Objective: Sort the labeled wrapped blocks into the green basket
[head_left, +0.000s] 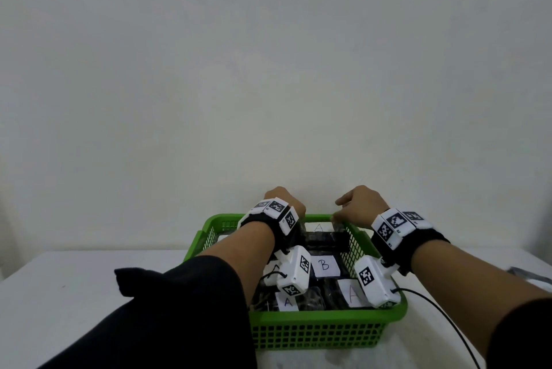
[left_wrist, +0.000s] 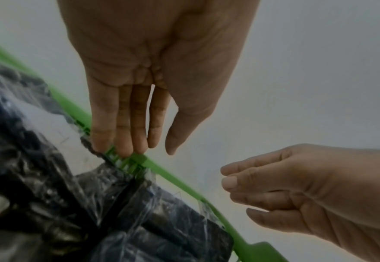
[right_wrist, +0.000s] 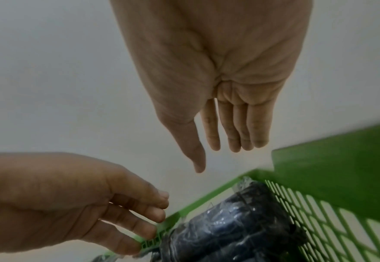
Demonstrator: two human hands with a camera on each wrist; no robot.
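bare room: white table (head_left: 89, 273), blank wall (head_left: 268, 70)

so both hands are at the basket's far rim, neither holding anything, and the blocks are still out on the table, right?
Not the last part. The head view shows the blocks already inside the basket, labels A and B facing up. The rest holds: left hand and right hand are at the far rim, holding nothing.

The basket (head_left: 313, 331) sits on the desk (head_left: 74, 273), wrapped blocks (head_left: 324, 267) inside. Both hands hang over its far rim, left hand (head_left: 283, 200) left of right hand (head_left: 361, 204).

dim, flat light | soft focus | wrist-view edges smeared
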